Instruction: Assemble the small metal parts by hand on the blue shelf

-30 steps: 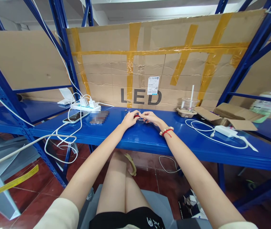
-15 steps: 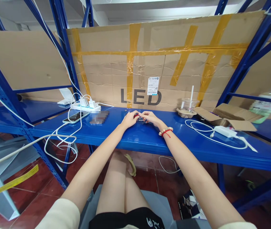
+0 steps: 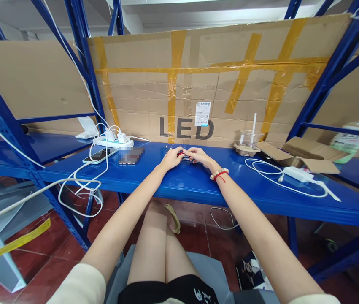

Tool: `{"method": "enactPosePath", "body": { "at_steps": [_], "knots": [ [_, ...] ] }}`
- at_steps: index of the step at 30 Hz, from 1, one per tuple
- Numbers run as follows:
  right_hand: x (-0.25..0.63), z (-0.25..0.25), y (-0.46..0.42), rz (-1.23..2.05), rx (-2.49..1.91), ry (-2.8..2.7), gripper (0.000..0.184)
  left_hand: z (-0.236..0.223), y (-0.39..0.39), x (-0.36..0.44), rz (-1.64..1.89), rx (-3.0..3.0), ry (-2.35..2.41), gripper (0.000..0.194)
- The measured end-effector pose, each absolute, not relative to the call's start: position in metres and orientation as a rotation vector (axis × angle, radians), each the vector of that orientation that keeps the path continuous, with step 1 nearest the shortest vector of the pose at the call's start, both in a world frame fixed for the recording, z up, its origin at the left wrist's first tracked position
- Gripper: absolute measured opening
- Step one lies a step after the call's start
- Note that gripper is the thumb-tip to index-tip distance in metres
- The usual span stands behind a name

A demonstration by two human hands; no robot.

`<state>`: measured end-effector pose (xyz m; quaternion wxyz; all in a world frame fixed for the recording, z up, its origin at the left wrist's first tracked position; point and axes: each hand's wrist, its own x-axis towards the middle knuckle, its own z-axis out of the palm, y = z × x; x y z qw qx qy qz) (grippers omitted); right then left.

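Hardly anything moves compared with half a second ago: my left hand (image 3: 171,158) and right hand (image 3: 201,156) stay together at the blue table (image 3: 144,173), fingers bent around a small red thing (image 3: 180,154) between them; whether either grips it, I cannot tell.

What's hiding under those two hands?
The blue tabletop, with something red and something shiny peeking out between the left hand and right hand. The hands cover the rest, so I can't tell what either is.

I take this for a storeroom: blue racks (image 3: 87,63) flank the bench (image 3: 135,173). Taped cardboard (image 3: 154,90) stands behind it, red tiles (image 3: 195,236) below.
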<state>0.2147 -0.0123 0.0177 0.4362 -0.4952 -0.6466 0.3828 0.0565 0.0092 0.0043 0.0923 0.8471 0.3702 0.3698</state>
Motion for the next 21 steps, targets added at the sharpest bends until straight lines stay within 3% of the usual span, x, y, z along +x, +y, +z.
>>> {"method": "enactPosePath", "body": {
  "at_steps": [21],
  "knots": [
    [0.215,0.016,-0.007,0.932,-1.196,-1.620,0.045,0.012,-0.003,0.057,1.014,2.492,1.306,0.023]
  ]
}}
